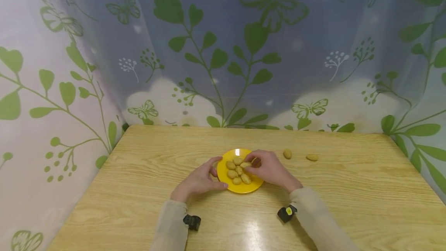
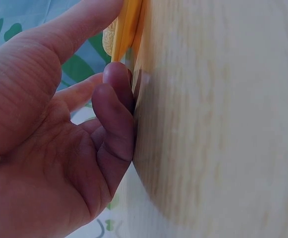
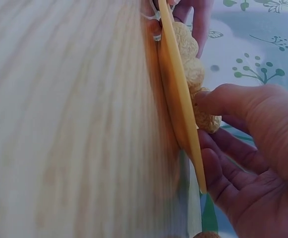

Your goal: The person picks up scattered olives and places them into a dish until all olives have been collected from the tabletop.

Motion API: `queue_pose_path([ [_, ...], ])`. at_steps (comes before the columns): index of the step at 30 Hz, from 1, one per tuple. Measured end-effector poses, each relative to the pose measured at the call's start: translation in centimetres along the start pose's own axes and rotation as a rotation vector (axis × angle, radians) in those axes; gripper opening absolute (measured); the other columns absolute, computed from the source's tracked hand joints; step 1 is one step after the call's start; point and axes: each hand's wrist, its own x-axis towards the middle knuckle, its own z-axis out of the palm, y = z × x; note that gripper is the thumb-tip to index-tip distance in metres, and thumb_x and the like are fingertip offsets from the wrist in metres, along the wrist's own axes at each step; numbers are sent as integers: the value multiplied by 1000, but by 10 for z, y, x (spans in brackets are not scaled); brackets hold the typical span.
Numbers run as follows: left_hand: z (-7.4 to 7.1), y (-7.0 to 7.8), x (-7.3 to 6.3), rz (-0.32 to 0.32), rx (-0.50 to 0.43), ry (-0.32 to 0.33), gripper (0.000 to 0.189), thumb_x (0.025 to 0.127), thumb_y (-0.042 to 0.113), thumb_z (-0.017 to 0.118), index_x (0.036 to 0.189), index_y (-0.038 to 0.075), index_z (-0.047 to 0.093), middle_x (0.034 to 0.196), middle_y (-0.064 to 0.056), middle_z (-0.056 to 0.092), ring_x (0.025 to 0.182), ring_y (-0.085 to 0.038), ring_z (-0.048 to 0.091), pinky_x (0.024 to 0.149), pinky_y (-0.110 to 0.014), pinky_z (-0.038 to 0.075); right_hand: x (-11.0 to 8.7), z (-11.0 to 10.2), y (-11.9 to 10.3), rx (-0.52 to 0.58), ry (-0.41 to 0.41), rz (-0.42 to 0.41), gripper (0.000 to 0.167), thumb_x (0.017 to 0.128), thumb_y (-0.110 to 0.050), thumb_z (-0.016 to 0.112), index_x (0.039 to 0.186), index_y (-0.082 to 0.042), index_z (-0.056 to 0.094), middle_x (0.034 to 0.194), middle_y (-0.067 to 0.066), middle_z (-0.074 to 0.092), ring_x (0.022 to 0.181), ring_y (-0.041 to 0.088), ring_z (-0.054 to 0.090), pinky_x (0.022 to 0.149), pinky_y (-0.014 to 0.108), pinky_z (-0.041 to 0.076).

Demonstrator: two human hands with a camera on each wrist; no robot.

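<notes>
A yellow plate lies on the table with several tan, wrinkled peanuts in their shells grouped on it. My left hand holds the plate's left side, thumb on the near rim and fingers spread round the far side. In the left wrist view the thumb overlaps the plate's edge, and other fingers curl beside it. Over the plate's right side, my right hand pinches one peanut between thumb and fingers. The right wrist view shows its thumb against that peanut, low over the rim.
Two more peanuts lie on the wooden table to the right of the plate, one nearer and one farther right. A patterned curtain hangs along the table's back edge and sides. A small black device is strapped at each wrist.
</notes>
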Motion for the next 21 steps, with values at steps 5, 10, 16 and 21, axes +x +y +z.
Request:
queue_pose_path([
  [5,-1,1,-1,0,-22,-6,92,81,38,86,158,26,36,109,-5,58,75,-17,52,71,-32,44,2,1,0,9,-4,27,16,88,-19,79,103,-17,75,101,-2,74,84,9,65,76,29,54],
  [10,-3,3,-2,-5,-18,-1,92,81,38,86,158,27,37,108,-4,59,76,-17,53,72,-32,44,3,2,0,14,-4,38,15,89,-19,79,103,-18,75,101,-2,74,85,9,65,78,31,55],
  [16,-2,3,-2,-6,-22,-4,92,81,38,86,158,26,37,109,-5,58,76,-18,52,71,-32,44,3,1,-1,14,-13,41,16,89,-19,79,104,-17,75,103,-2,75,87,10,66,80,32,56],
  [21,-1,1,-1,-6,-20,-7,91,82,38,86,157,27,37,109,-4,58,76,-18,52,72,-32,43,2,0,-1,6,-14,37,16,89,-19,79,105,-16,75,105,-1,75,90,11,68,83,33,57],
])
